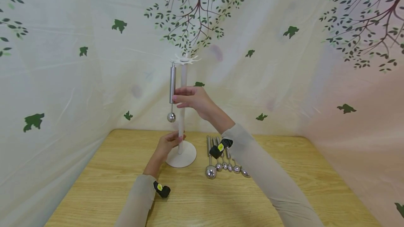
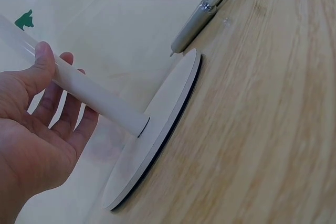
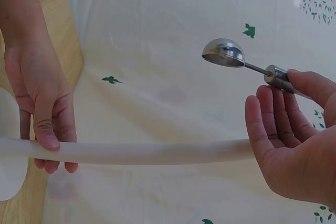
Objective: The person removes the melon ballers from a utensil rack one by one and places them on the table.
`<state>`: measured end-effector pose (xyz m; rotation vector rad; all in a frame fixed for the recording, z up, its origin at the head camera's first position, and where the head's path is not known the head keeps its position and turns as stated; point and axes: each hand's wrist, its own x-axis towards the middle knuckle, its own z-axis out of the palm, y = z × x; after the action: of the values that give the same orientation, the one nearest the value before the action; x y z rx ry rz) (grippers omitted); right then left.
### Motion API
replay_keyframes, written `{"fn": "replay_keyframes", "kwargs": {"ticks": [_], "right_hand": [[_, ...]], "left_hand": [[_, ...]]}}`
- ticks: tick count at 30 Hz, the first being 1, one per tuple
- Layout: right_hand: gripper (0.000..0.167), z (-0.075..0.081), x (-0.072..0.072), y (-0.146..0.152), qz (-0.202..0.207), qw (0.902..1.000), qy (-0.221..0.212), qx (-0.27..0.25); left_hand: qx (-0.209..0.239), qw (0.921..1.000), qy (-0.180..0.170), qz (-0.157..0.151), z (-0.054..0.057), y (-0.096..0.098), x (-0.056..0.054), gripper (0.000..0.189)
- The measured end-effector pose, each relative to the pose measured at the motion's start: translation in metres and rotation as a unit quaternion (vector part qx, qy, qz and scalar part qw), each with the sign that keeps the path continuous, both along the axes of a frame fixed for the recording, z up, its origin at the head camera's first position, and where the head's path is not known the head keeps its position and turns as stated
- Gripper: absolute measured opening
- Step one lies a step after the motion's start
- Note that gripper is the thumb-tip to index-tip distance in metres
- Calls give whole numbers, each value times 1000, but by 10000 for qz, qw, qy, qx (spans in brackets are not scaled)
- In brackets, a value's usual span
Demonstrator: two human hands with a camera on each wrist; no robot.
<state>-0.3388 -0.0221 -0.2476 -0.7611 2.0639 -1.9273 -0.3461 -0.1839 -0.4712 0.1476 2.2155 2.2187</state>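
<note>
A white stand with a pole (image 1: pixel 184 76) rises from a round base (image 1: pixel 188 158) to a ring of hooks (image 1: pixel 185 60) at its top. My left hand (image 1: pixel 167 145) grips the pole just above the base, thumb on one side and fingers behind, as the left wrist view shows. From a hook on the stand's left side hangs a steel measuring spoon (image 1: pixel 173 85), handle up and round bowl (image 3: pixel 224 52) down. My right hand (image 1: pixel 194 99) pinches the lower end of its handle between thumb and fingers, the other fingers spread loosely.
Several more steel measuring spoons (image 1: pixel 211 171) lie side by side on the wooden table (image 1: pixel 126 171), right of the base and partly hidden under the right forearm. A pale cloth with printed leaves (image 1: pixel 227 108) hangs behind the table.
</note>
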Motion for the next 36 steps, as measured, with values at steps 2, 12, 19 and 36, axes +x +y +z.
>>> {"fn": "replay_keyframes", "kwargs": {"ticks": [2, 12, 19, 36], "right_hand": [[29, 0, 0, 0, 0, 10000, -4, 14], [29, 2, 2, 2, 171, 9998, -12, -50], [29, 4, 4, 1, 255, 9994, -126, -171], [29, 10, 7, 2, 470, 9985, -24, -268]], "left_hand": [[2, 10000, 6, -8, 1, 0, 0, 40], [-25, 10000, 83, -16, 0, 1, 0, 38], [-49, 9999, 96, -14, -2, -1, -2, 38], [-29, 10000, 95, 10, -2, -2, -1, 37]]}}
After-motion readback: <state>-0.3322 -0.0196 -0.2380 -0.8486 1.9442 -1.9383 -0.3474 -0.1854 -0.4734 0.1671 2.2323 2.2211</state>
